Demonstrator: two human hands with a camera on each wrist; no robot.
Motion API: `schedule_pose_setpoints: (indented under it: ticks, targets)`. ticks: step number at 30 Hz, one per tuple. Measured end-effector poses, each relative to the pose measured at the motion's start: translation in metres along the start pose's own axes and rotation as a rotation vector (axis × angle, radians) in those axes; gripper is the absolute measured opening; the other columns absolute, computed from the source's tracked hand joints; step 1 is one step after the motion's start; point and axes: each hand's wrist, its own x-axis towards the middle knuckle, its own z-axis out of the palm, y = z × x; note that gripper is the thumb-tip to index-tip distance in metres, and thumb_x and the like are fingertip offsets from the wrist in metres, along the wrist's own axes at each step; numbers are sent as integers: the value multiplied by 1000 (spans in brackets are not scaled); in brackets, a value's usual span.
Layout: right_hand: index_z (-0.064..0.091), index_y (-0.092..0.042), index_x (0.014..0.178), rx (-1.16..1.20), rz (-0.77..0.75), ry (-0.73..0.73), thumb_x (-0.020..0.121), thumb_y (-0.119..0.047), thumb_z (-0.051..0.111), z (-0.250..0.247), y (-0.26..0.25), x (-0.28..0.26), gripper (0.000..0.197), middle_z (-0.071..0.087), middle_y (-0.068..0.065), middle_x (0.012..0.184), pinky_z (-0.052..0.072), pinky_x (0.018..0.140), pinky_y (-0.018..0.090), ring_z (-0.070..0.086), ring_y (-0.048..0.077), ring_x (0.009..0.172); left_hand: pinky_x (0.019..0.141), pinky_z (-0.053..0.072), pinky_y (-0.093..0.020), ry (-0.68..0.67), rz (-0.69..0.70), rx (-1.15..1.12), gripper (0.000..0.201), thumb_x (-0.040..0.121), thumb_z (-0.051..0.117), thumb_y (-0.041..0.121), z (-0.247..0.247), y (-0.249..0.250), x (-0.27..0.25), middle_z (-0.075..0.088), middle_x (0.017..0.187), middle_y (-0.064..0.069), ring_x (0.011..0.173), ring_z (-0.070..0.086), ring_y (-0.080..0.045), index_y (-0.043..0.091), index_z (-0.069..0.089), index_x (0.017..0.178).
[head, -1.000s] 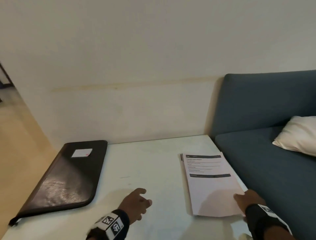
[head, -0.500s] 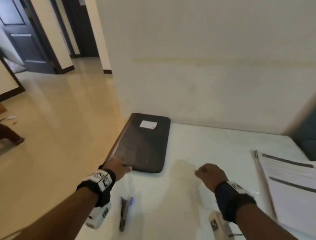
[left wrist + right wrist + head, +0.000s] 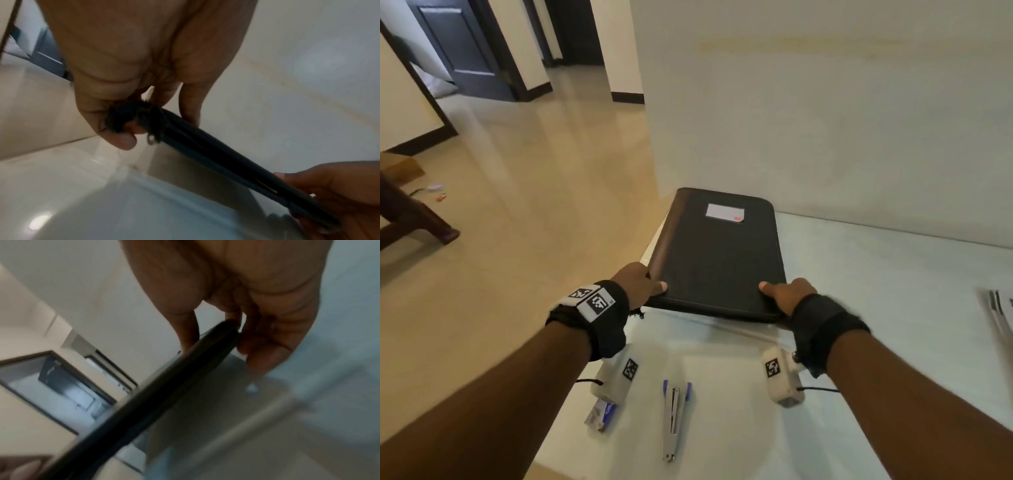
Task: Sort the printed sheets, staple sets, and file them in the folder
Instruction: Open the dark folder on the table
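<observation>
A closed black zip folder (image 3: 717, 257) with a small white label lies at the table's far left, its near edge lifted off the surface. My left hand (image 3: 638, 282) grips its near left corner, thumb on top. My right hand (image 3: 786, 296) grips the near right corner the same way. The left wrist view shows the folder's edge (image 3: 216, 152) pinched between thumb and fingers, and the right wrist view shows that edge (image 3: 164, 389) held too. A stapler (image 3: 674, 416) lies on the table near me. The printed sheets (image 3: 1000, 310) sit at the right edge.
A small blue-and-white box (image 3: 601, 413) lies left of the stapler. The white table (image 3: 876, 291) stands against a pale wall, its left edge dropping to a tiled floor (image 3: 517, 222). A dark wooden furniture leg (image 3: 414, 219) stands far left. Doorways open beyond.
The view swung left from the sheets to the folder. Both hands left the sheets and table, reached the folder, and now grip its near corners, raising that edge.
</observation>
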Motion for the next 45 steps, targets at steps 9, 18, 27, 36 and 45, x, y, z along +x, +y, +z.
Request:
schedule_pose_setpoints:
  ticks: [9, 18, 27, 36, 45]
  targets:
    - [60, 6, 106, 266, 129, 56, 77, -17, 80, -161, 102, -74, 41, 66, 28, 106, 56, 78, 55, 65, 42, 96, 54, 46, -21, -101, 185, -150, 27, 88, 63, 36, 88, 99, -139, 63, 90, -6, 74, 62, -20, 12, 59, 98]
    - [68, -1, 88, -175, 150, 223, 74, -40, 78, -204, 271, -190, 43, 69, 16, 85, 51, 72, 34, 66, 32, 81, 83, 57, -33, -136, 119, -135, 31, 86, 64, 40, 207, 84, -293, 47, 101, 5, 88, 57, -13, 32, 43, 107]
    - [50, -19, 95, -505, 223, 139, 87, -55, 58, -206, 282, -237, 37, 61, 5, 108, 41, 77, 27, 60, 24, 104, 97, 46, -29, -161, 147, 184, 44, 82, 61, 57, 220, 72, -309, 47, 125, 3, 109, 51, -12, 29, 52, 114]
    - [51, -21, 95, -548, 162, 181, 88, -61, 50, -207, 273, -235, 41, 55, -1, 95, 39, 75, 29, 49, 18, 84, 91, 40, -17, -116, 190, -3, 63, 88, 60, 47, 215, 90, -284, 46, 119, 4, 105, 51, -7, 23, 38, 142]
    - [61, -24, 76, -378, 19, 364, 84, -53, 63, -220, 246, -266, 30, 62, -7, 79, 46, 72, 33, 57, 13, 75, 86, 42, -18, -188, 225, -107, 36, 85, 59, 51, 216, 80, -285, 43, 107, 10, 97, 49, -6, 33, 45, 113]
